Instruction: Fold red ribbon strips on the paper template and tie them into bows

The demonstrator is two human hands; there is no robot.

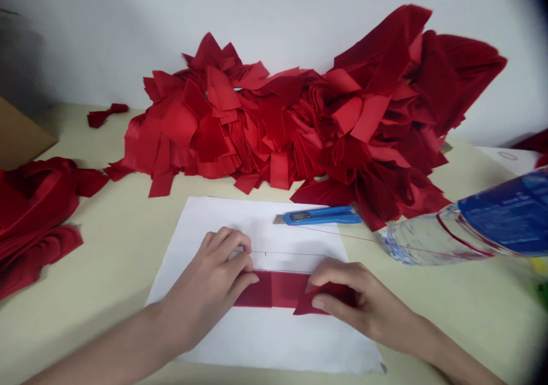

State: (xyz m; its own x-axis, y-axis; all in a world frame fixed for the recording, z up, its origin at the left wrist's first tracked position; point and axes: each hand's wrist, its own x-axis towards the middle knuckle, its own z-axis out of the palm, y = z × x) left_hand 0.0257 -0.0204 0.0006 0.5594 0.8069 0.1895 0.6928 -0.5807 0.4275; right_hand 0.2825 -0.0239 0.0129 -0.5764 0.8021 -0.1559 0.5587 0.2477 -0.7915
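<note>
A red fabric strip [274, 289] lies flat across a white sheet of paper [265, 339] on the table. My left hand [212, 282] presses the strip's left end down with curled fingers. My right hand [349, 302] pinches the strip's right end, which is folded up and over. A thin pencil line with a small tick runs on the paper just above the strip.
A big heap of red fabric pieces [299, 116] fills the back of the table. More red cloth [34, 213] lies at the left. A blue utility knife [319, 216] rests on the paper's far edge. A plastic water bottle [471, 225] lies on its side at the right.
</note>
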